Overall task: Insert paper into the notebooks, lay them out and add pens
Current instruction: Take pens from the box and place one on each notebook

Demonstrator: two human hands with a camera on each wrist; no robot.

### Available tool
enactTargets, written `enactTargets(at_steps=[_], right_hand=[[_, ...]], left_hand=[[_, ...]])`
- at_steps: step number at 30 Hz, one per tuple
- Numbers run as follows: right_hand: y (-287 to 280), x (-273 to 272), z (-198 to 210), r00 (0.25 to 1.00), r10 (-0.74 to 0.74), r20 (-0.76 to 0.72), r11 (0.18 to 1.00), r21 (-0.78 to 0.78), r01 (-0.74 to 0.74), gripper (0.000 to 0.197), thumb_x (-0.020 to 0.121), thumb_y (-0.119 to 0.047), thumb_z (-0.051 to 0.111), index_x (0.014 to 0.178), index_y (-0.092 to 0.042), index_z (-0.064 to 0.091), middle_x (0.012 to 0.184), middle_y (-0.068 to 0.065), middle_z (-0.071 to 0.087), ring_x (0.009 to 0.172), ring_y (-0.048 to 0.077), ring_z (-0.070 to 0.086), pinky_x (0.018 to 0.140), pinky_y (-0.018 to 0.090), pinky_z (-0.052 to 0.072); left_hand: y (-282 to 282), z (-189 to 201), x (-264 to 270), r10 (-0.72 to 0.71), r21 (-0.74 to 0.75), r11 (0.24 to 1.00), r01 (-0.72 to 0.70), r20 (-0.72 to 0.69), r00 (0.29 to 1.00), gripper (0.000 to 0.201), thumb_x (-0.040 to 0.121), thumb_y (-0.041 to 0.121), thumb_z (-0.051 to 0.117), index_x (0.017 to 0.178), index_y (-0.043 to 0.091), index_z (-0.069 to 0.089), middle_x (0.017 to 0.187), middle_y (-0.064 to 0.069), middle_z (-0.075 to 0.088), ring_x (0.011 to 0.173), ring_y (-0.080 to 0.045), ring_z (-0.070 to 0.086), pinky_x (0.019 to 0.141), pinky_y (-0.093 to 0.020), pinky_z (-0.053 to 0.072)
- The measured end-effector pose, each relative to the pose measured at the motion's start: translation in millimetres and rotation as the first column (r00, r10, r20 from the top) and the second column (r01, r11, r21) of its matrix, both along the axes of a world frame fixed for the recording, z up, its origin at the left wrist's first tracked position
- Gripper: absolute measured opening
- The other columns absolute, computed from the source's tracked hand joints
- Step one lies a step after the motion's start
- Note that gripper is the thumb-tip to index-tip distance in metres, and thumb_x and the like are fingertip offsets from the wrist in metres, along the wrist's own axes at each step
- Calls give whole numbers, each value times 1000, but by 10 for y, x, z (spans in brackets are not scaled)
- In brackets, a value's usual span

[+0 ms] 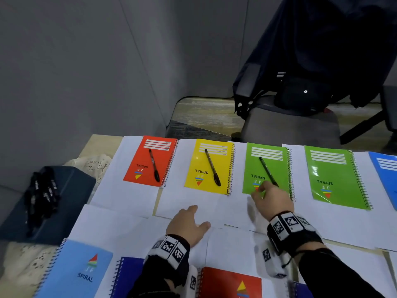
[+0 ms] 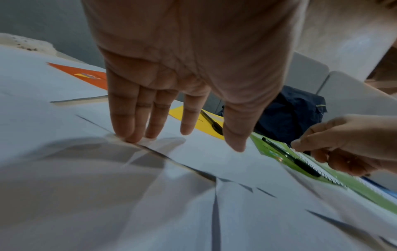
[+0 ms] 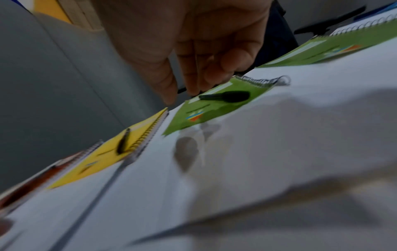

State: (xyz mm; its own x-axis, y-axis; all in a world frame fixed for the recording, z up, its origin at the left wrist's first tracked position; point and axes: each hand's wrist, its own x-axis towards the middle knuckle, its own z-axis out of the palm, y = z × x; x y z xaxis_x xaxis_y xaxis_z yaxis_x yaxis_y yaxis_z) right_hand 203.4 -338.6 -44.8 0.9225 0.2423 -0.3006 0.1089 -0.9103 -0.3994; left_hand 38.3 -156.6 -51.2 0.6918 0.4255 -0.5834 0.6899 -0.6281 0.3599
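Note:
A black pen (image 1: 267, 169) (image 3: 225, 97) (image 2: 290, 156) lies slantwise on the left green spiral notebook (image 1: 279, 164) (image 3: 214, 110). My right hand (image 1: 271, 198) (image 3: 193, 51) (image 2: 348, 141) hovers over the pen's near end, fingers loosely curled and holding nothing. Flat on a white paper sheet (image 1: 193, 198) rests my left hand (image 1: 189, 222), its fingers (image 2: 137, 118) straight. The red notebook (image 1: 139, 160) and the yellow notebook (image 1: 202, 164) each carry a pen. A second green notebook (image 1: 335, 177) and a blue one (image 1: 386, 168) carry none.
Several black pens (image 1: 41, 196) lie on a dark blue box (image 1: 71, 190) at the left. Light blue (image 1: 79, 272), dark blue (image 1: 129, 276) and red (image 1: 229, 284) notebooks lie in the near row. A chair with a dark bag (image 1: 300, 93) stands behind the table.

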Motion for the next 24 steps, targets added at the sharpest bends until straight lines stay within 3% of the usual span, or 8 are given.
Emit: enactTargets(at_steps=[3,6,9,14,16,19,21,24], right_hand=[[245,-265,-5,994,96,-49,995,18,-95,16,88,-37,57,89,-21,58,85,4,67,83,26,62,67,28,48],[515,-485,-16,980,189,-65,981,46,-186,15,88,-37,57,85,-22,57,85,2,66,83,25,61,67,29,49],[756,-691,-38,965,255,-68,966,66,-251,14,87,-37,56,80,-25,54,87,1,66,86,24,61,68,29,48],[1000,-945,-85,943,324,-78,945,72,-319,13,87,-36,55,79,-26,53,85,0,65,89,23,60,67,29,47],[1050,-1027,-106,935,345,-84,938,76,-339,14,87,-35,55,77,-26,51,81,-3,61,88,23,60,66,29,45],[1116,-1140,-141,926,365,-99,930,79,-358,20,88,-35,55,72,-27,46,75,-5,57,86,23,61,66,29,46],[1154,-1206,-156,923,372,-98,928,68,-367,22,88,-35,54,70,-26,45,73,-5,57,81,22,59,64,29,44],[1209,-1288,-156,919,380,-102,925,49,-377,25,88,-35,53,67,-26,42,73,-5,57,79,21,57,64,29,44]], left_hand=[[113,23,-205,138,-123,985,-120,159,978,62,88,45,57,143,23,38,142,-1,47,129,-16,45,106,-29,37],[280,117,-427,291,-125,956,-265,302,908,44,88,36,61,130,25,53,123,2,58,109,-12,57,96,-26,45],[598,272,-668,418,-85,902,-424,422,804,26,89,29,62,114,24,63,102,4,62,89,-12,60,84,-24,47],[1299,493,-1165,545,-6,744,-669,586,600,8,87,16,61,86,23,66,84,0,65,75,-19,61,77,-29,49],[1585,566,-1383,557,35,645,-763,663,501,10,87,10,60,84,18,65,82,-7,67,78,-30,62,76,-30,46],[1963,650,-1694,577,93,488,-868,712,400,16,93,12,52,99,6,65,97,-23,66,91,-40,60,79,-37,44],[2168,660,-1859,621,104,420,-902,691,369,21,96,13,47,105,3,63,103,-28,64,96,-43,58,82,-41,43],[2406,604,-2007,701,100,382,-919,617,358,20,95,15,50,104,3,63,103,-25,65,99,-41,58,85,-41,43]])
